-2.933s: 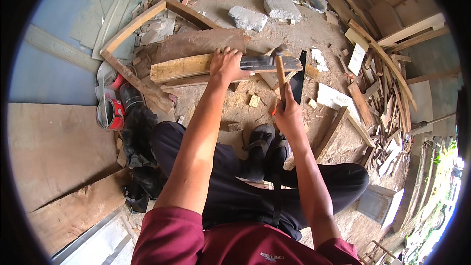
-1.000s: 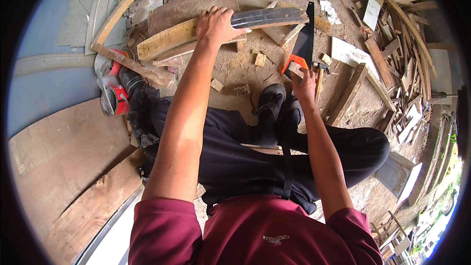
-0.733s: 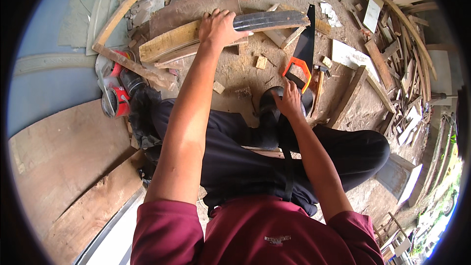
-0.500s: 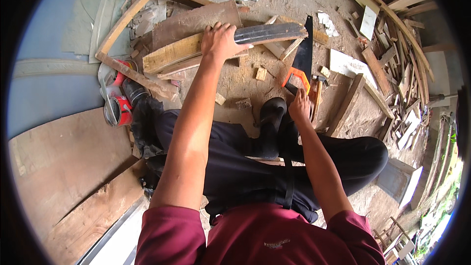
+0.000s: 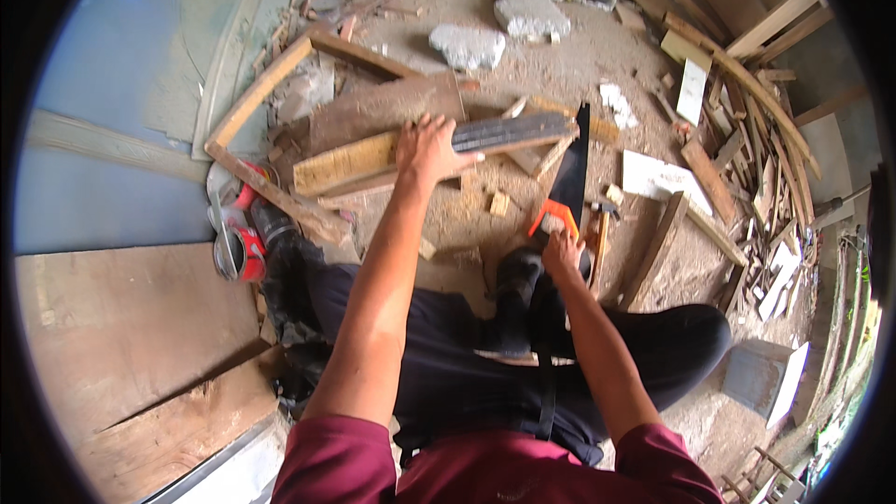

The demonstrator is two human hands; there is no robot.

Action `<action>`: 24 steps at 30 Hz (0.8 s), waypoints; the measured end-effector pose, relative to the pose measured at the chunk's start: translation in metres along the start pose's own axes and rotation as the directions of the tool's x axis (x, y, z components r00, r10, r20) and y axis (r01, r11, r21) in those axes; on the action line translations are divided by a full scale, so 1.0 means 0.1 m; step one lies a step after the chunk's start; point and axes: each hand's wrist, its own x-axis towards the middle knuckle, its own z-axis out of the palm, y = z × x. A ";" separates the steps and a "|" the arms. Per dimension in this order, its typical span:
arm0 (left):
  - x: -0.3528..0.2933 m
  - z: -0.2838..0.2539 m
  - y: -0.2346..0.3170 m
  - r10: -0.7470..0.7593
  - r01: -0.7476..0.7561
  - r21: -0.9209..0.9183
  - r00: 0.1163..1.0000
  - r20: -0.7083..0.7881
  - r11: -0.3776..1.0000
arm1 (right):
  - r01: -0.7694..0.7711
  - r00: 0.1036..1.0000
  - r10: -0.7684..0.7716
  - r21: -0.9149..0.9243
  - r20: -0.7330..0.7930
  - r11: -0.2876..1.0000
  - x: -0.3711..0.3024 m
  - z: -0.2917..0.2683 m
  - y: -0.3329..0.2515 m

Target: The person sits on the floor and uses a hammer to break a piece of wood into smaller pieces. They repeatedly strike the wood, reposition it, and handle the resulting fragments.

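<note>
My left hand [image 5: 429, 151] presses down on a wooden beam [image 5: 345, 165], thumb and fingers around its top. The beam's right part has a black face [image 5: 513, 133], and other timber lies under it. In my right hand [image 5: 564, 254] is the grip of a handsaw, its orange handle [image 5: 557, 213] just ahead of my fingers. The dark saw blade [image 5: 572, 163] points away from me, up against or just beside the beam's right end; I cannot tell whether it touches. A hammer [image 5: 602, 224] lies right of the saw handle.
Small wood blocks [image 5: 499, 203] lie on the dusty floor before my boot [image 5: 519, 280]. Red paint cans [image 5: 245, 252] stand at left by a leaning timber frame [image 5: 261, 84]. Concrete chunks [image 5: 469, 47] sit farther off. Scrap wood [image 5: 747, 168] is piled at right.
My view has tilted upward, so the scene sits lower in the picture. The saw has come slightly toward me against the beam. Both hands keep their holds.
</note>
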 end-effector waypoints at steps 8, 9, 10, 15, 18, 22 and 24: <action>-0.02 -0.14 0.00 -0.039 0.041 -0.022 0.997 0.070 0.999 | -0.081 0.996 0.082 0.079 -0.015 0.994 -0.08 -0.50 -0.14; 0.00 -0.17 -0.01 -0.040 0.042 -0.029 0.997 0.064 0.999 | -0.122 0.992 0.126 0.121 -0.024 0.985 -0.09 -0.65 -0.16; -0.01 -0.18 0.01 -0.037 0.040 -0.040 0.997 0.064 0.998 | -0.137 0.988 0.146 0.191 -0.038 0.972 -0.13 -0.82 -0.15; -0.03 -0.14 0.00 -0.034 0.037 -0.076 0.999 0.038 0.996 | 0.044 0.877 0.308 0.700 -0.369 0.713 -0.03 -1.32 -0.08; -0.03 -0.13 0.05 0.007 -0.011 -0.124 1.000 -0.029 0.992 | 0.191 0.846 0.464 0.962 -0.261 0.194 -0.02 -1.66 0.17; -0.09 -0.02 -0.06 0.002 -0.002 -0.032 1.000 -0.023 0.999 | 0.191 0.842 0.534 0.969 -0.077 -0.160 -0.73 -2.47 -0.12; -0.08 -0.06 -0.02 0.007 -0.007 -0.004 1.000 0.000 1.000 | 0.328 0.838 0.503 0.933 -0.212 -0.152 -1.03 -2.50 -0.20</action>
